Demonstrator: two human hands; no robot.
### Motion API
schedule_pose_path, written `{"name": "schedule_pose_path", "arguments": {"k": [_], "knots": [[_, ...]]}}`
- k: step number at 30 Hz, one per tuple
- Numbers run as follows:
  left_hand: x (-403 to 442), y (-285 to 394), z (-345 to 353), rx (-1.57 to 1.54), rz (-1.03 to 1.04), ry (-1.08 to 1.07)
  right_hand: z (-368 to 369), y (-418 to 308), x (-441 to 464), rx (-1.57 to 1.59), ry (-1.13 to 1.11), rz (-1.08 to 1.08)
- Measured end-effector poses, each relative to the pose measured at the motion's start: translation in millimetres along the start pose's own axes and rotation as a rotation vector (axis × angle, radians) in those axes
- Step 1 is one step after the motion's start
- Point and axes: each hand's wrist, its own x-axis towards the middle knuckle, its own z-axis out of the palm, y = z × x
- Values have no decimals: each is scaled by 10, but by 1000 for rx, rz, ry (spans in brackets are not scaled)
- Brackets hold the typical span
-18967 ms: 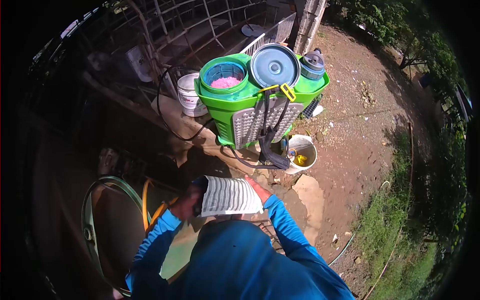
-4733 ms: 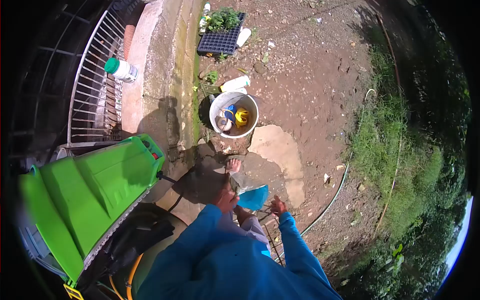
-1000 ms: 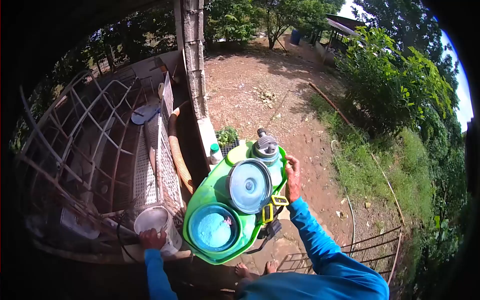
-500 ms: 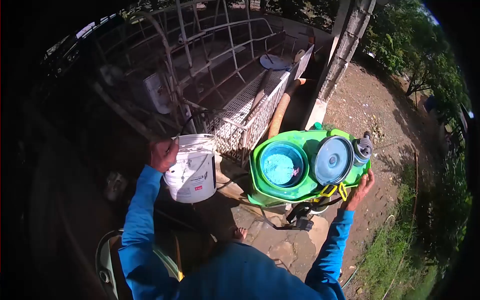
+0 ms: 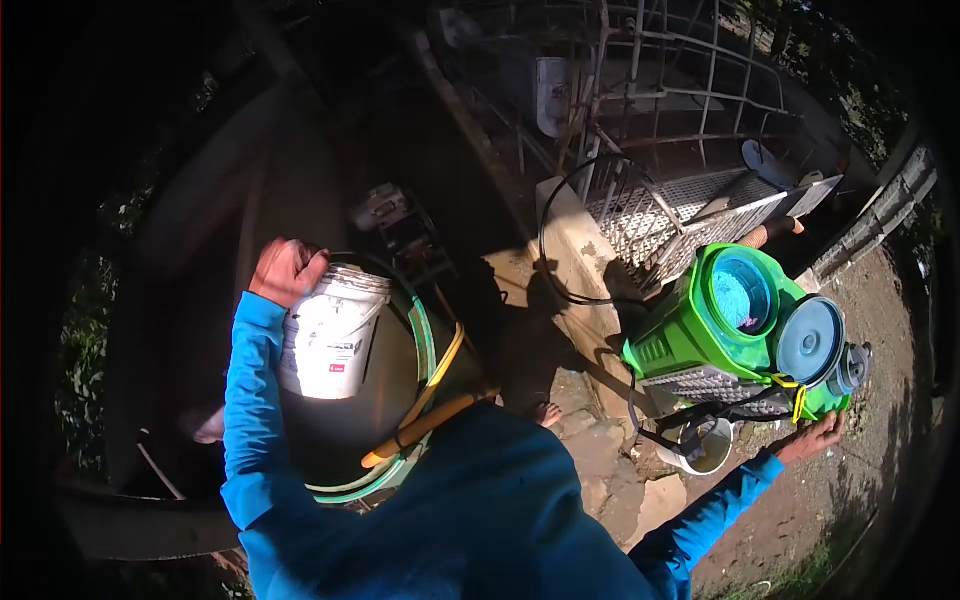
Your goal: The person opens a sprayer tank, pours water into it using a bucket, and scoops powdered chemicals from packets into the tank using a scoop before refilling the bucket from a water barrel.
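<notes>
My left hand (image 5: 288, 271) is closed around the upper edge of a white plastic bucket (image 5: 325, 345) with a printed label. The bucket is above a large round drum (image 5: 424, 345) with a green rim; its inside is hidden from me. On the right is a bright green backpack sprayer (image 5: 690, 325). Its open mouth holds a blue strainer (image 5: 768, 300) with pale blue material (image 5: 733, 296) in it. Beside that mouth is a round grey-blue lid (image 5: 810, 341). My right hand (image 5: 812, 438) rests at the sprayer's lower right edge, fingers stretched out.
A yellow-orange hose (image 5: 420, 430) lies across the drum's rim. A small pale bucket (image 5: 695, 448) stands below the sprayer, near its black straps. A black hose (image 5: 545, 230) loops over a low concrete wall (image 5: 575, 270). Behind are a metal frame and a white slatted crate (image 5: 655, 225).
My left hand has carried the white bucket left, over the drum. The view has turned left, so the sprayer appears further right. My right hand remains at the sprayer's edge.
</notes>
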Motion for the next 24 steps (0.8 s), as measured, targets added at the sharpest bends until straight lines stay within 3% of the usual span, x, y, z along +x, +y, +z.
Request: {"name": "schedule_pose_path", "arguments": {"k": [1,5,7,10,12,18,24], "knots": [[-205,-187,197,90,160,103,7,21,-5,19,4,-7],[-909,-506,714,127,-135,-216,49,-88,-28,-30,6,-27],[-1280,-756,1104,170,-119,-293,11,-26,6,-57,-1,-12],[-1610,-790,1366,171,-190,-264,-19,32,87,-113,-25,-94],[-1774,-866,1518,167,-254,-265,-16,22,64,-30,-24,-14],[-1749,-833,1679,69,-387,-324,103,-237,-57,-81,-1,28],[-1583,-905,1920,96,-315,-341,-118,64,104,-232,-92,-111]]}}
